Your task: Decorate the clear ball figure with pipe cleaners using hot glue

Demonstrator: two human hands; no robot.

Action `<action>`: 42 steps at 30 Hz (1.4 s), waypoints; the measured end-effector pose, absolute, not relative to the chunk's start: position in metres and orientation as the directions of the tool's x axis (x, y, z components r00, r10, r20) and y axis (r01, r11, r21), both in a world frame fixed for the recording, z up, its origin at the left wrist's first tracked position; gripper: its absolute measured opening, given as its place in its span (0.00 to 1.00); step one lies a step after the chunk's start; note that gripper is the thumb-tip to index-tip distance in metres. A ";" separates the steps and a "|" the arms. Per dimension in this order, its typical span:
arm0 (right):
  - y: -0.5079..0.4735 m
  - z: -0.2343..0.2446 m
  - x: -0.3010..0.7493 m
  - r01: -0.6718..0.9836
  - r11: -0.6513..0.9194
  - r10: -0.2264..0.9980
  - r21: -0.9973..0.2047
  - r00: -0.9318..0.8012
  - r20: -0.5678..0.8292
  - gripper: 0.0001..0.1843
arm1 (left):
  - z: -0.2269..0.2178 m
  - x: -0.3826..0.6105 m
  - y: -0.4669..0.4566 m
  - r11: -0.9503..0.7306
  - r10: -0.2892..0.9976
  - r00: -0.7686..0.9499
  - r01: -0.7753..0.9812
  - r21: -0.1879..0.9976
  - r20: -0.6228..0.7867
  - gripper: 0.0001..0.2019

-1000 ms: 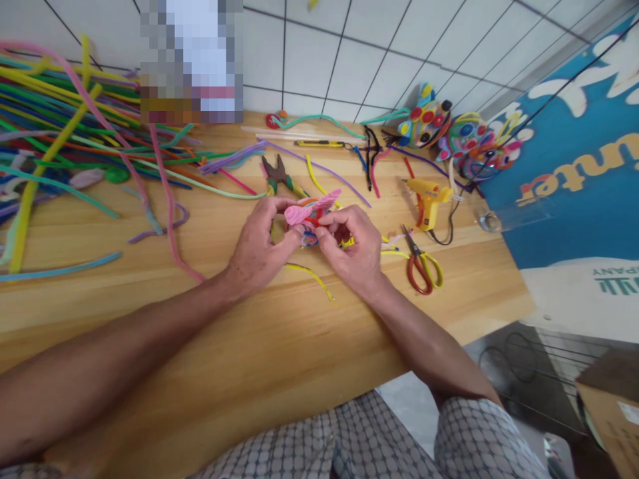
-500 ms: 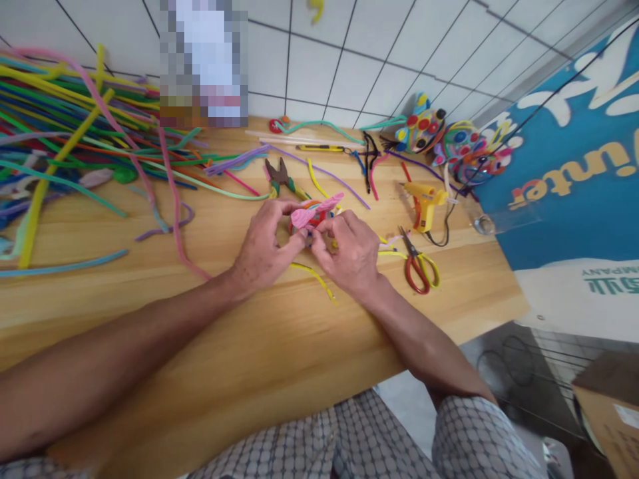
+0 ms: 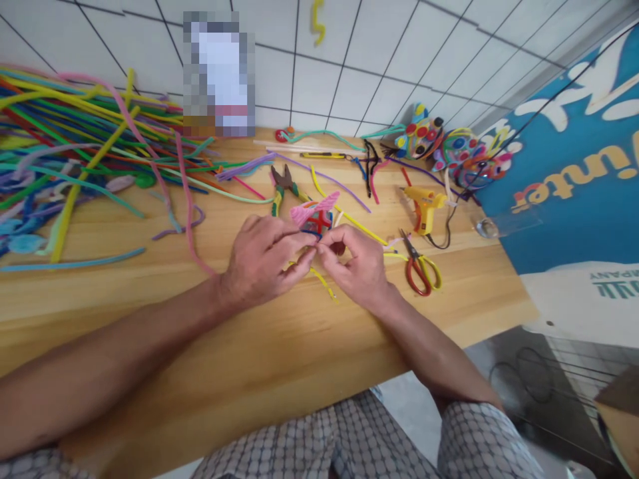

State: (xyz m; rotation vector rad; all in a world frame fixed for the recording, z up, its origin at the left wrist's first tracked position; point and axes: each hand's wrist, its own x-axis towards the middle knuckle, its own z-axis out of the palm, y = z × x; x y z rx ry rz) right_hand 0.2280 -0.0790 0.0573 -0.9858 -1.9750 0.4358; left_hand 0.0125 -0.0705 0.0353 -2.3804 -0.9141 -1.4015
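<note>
A small pipe-cleaner craft piece with a pink bow-like top [image 3: 315, 207] and a red cross-shaped part [image 3: 320, 222] sits just beyond my fingertips. A short dark blue pipe cleaner [image 3: 312, 233] shows at its near side. My left hand [image 3: 267, 258] is closed, thumb and index fingertip pinched at this strand. Touching it from the right, my right hand [image 3: 355, 266] is pinched too; the fingers partly hide what they grip. Beneath the hands lies a yellow pipe cleaner [image 3: 324, 285]. Pliers [image 3: 285, 183] with green-yellow handles rest behind the piece.
Many coloured pipe cleaners [image 3: 90, 140] are heaped at the left. On the right lie scissors [image 3: 419, 267] and a yellow glue gun [image 3: 423, 205]. A yellow cutter knife [image 3: 323, 156] and decorated colourful craft figures [image 3: 420, 138] are at the back by the tiled wall.
My left hand has shifted from gripping the side of the pink piece to pinching nearer to me, against my right fingertips. More of the red cross and blue strand shows. The view has tilted slightly.
</note>
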 end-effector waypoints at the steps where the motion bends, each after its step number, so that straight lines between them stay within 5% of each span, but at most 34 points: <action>1: -0.080 0.058 0.228 0.466 0.598 0.800 -0.652 -0.303 0.517 0.07 | 0.036 0.013 -0.071 -0.780 0.402 0.353 0.615 0.114 0.845 0.09; 10: -0.081 0.066 0.230 0.124 0.227 0.942 -0.966 -0.281 0.185 0.12 | 0.035 0.014 -0.074 -0.792 0.483 0.395 0.578 0.197 0.782 0.03; 15: -0.074 0.067 0.235 0.061 0.031 0.927 -0.998 -0.374 0.006 0.19 | 0.033 0.015 -0.074 -0.801 0.483 0.400 0.561 0.209 0.779 0.04; 42: -0.073 0.052 0.228 -0.114 -0.043 0.923 -0.993 -0.386 0.004 0.27 | 0.035 0.019 -0.079 -0.712 0.666 0.318 0.541 0.448 0.675 0.04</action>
